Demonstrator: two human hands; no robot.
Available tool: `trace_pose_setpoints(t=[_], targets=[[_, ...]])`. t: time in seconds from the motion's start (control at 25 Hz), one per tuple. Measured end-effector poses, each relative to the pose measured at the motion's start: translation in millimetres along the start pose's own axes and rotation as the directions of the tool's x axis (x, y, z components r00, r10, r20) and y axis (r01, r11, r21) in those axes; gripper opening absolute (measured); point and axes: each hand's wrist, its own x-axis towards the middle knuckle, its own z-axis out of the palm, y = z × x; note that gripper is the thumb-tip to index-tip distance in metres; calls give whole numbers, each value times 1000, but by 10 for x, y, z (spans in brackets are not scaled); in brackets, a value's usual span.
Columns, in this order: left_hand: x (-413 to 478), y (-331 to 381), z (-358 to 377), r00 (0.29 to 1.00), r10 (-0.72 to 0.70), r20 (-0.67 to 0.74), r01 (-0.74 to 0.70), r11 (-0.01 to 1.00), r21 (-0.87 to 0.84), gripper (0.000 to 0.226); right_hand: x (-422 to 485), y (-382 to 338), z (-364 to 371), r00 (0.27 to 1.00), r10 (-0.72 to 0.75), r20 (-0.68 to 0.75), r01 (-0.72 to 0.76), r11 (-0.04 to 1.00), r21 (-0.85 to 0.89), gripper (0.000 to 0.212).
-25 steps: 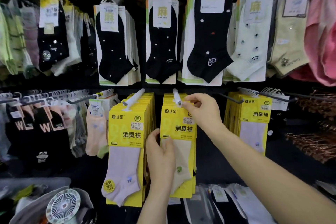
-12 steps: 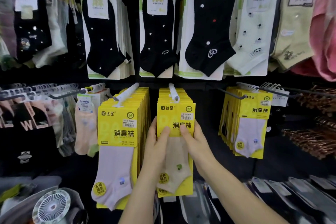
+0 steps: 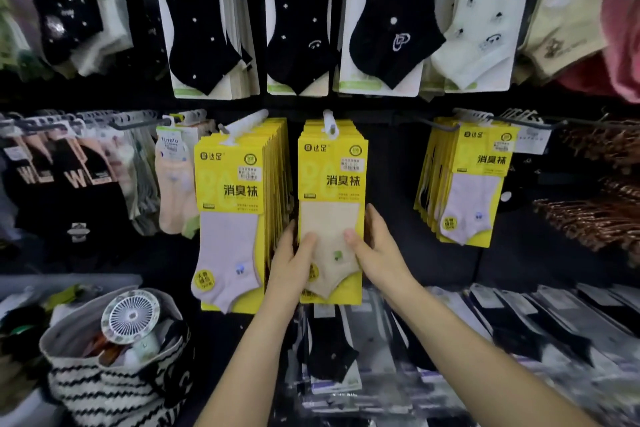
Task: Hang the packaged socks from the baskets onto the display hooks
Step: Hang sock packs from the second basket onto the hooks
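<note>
fingers (image 3: pixel 375 222) of left hand (image 3: pixel 291 263) and right hand (image 3: pixel 381 253) grip sock pack (image 3: pixel 332 184) on dark wall (image 3: pixel 391 177).

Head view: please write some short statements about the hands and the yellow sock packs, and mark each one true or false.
1. The left hand and the right hand both hold the middle yellow pack. True.
2. The sock in that pack is black. False: it is beige, with a small green mark.
3. The middle yellow pack hangs from a white hook. True.
4. The round fan sits in a striped bag at the lower right. False: the bag is at the lower left.
5. The neighbouring pack by the left hand shows a pale lilac sock. True.
</note>
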Motion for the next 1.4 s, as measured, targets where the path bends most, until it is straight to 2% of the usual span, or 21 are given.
trace_pose_setpoints(t=[0.12, 0.24, 0.36, 0.52, 0.72, 0.8, 0.88, 0.96, 1.0, 1.04, 1.16, 1.24, 1.32, 1.4], targets=[[-406, -334, -46, 998, -67, 9, 67, 998, 4, 58, -325, 222, -127, 994, 105, -22, -105, 994, -1, 71], [-1053, -902, -63, 964, -267, -15, 267, 964, 11, 65, -851, 622, -263, 974, 224, 20, -221, 970, -96, 67], [-1723, -1581, -98, 887, -462, -31, 462, 882, 89, 50, -1367, 1014, -366, 917, 386, 95, -363, 911, -197, 56], [-2248, -2235, -79, 783, -618, -75, 613, 744, 265, 35, -2008, 1452, -458, 820, 555, 139, -513, 821, -250, 40], [-2318, -2508, 81, 812, -583, 30, 521, 746, 415, 30, -2357, 1671, -590, 746, 636, 195, -556, 757, -343, 40], [-2307, -2652, 94, 799, -597, -67, 542, 668, 510, 26, -2471, 1713, -625, 741, 641, 201, -565, 756, -330, 36], [-2355, -2777, 86, 732, -651, -203, 627, 526, 574, 23, -2550, 1735, -652, 739, 641, 208, -572, 760, -309, 28], [-2438, -2889, 140, 608, -787, -106, 668, 435, 604, 24, -2569, 1757, -678, 739, 646, 192, -596, 760, -259, 21], [-2482, -2930, 180, 558, -830, -17, 665, 435, 607, 27, -2567, 1761, -686, 739, 650, 177, -608, 757, -238, 18], [-2519, -2977, 221, 540, -840, 48, 666, 461, 586, 29, -2568, 1766, -689, 737, 656, 165, -618, 752, -227, 14], [-2580, -3068, 270, 603, -794, 73, 614, 521, 592, 34, -2603, 1786, -664, 721, 667, 189, -622, 743, -248, 12], [-2594, -3093, 237, 634, -771, 66, 545, 506, 668, 28, -2641, 1806, -611, 703, 673, 230, -608, 736, -296, 8], [-2597, -3100, 214, 625, -777, 79, 524, 492, 695, 24, -2670, 1832, -525, 679, 681, 274, -592, 729, -343, 7], [-2614, -3076, 233, 607, -786, 119, 543, 519, 660, 29, -2711, 1880, -399, 643, 699, 314, -570, 710, -414, 15]])
